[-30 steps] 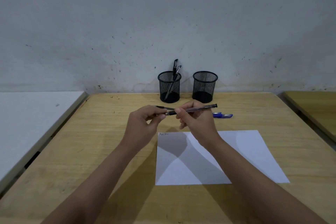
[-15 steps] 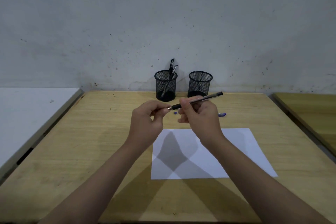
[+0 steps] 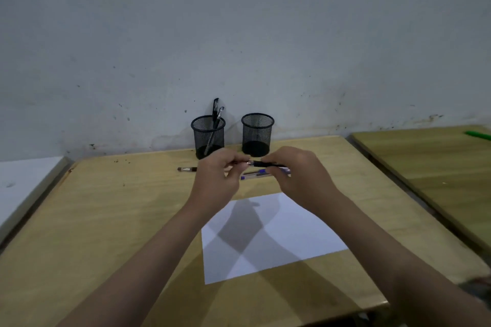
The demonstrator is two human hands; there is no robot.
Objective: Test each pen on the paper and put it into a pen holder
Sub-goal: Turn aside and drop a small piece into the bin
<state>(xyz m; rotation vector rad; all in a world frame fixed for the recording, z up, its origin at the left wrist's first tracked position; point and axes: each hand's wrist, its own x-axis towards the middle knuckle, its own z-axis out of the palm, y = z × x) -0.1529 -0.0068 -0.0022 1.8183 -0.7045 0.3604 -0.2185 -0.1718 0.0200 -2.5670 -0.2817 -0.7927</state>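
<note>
I'd leveled the pen [image 3: 265, 164], both hands [image 3: 216, 180] [image 3: 300, 180] pinching it, cap probably going back on before the holder [image 3: 208, 135].

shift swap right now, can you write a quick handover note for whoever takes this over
Left hand and right hand: both pinch one black pen held level above the table.
Left holder has two pens; right holder looks empty.
Blue pen and another pen lie on the table beyond the paper.
Left: finish the held pen, then those two.
</note>
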